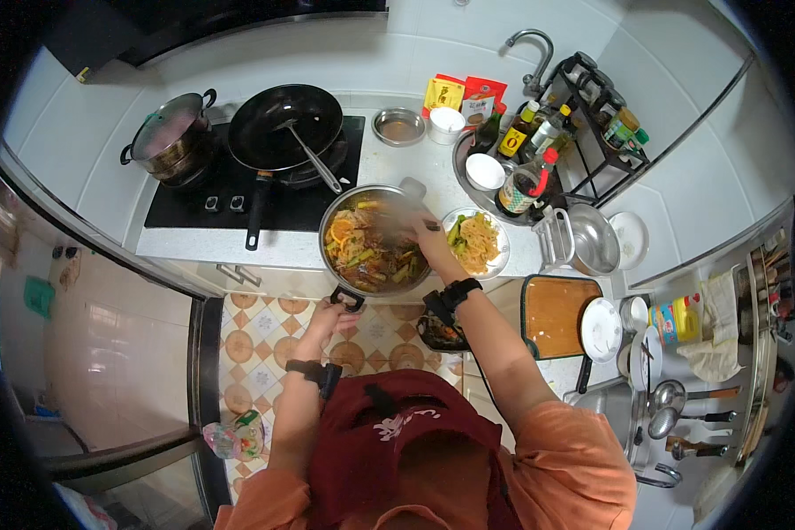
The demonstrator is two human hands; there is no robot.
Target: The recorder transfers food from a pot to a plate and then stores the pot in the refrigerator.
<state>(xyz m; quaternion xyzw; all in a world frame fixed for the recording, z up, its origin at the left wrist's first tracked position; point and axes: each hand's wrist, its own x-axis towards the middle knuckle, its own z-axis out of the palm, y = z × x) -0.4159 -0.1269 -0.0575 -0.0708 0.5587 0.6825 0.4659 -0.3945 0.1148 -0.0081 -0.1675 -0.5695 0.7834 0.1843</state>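
Note:
A steel pot [375,285] with noodles, green vegetable pieces and brown sauce overlaps the counter's front edge in view. My left hand [328,323] grips its black near handle [348,299]. At the pot's far right rim is my right hand [430,232], blurred, with a small dark piece at its fingers. A grey smear [401,205] covers that rim and part of the food, so I cannot tell what this hand holds. Just right of it, a white plate [501,266] carries noodles [479,242] and green vegetables [456,240].
Left on the black cooktop [185,215] are a wok [265,132] with a steel spatula [311,156] and a lidded pot [172,129]. Sauce bottles [520,189] crowd a round tray [462,165] behind the plate. A wooden cutting board [560,315] lies farther right.

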